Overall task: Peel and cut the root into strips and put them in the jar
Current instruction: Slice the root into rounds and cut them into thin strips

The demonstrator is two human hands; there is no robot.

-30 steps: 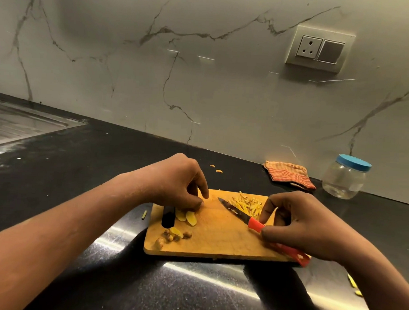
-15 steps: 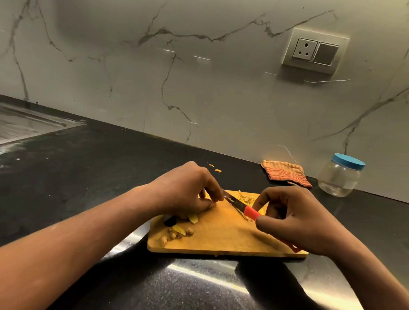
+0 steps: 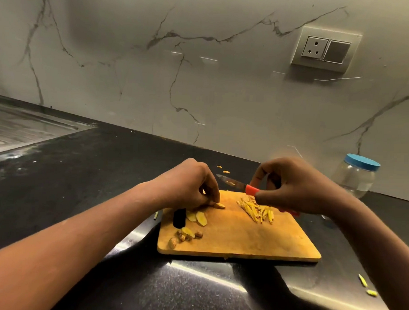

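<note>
The work was about half done. A pile of thin yellow strips [image 3: 255, 208] lay cut on the right part of the cutting board [image 3: 242, 239], but a few flat slices [image 3: 198, 217] near its left edge were not yet cut, with peel scraps [image 3: 184, 235] in front of them. The jar [image 3: 354, 178] stood well apart on the table [image 3: 82, 173], at the right near the wall, its blue lid [image 3: 362, 161] on; it looked empty, so the filling was not begun. The left hand [image 3: 186, 186] bent down to the board, its fingers [image 3: 212, 192] pinching a small slice [image 3: 219, 205]. The right hand [image 3: 297, 188] gripped the red handle of the knife [image 3: 232, 183], the blade lifted above the board's far edge and pointing left.
</note>
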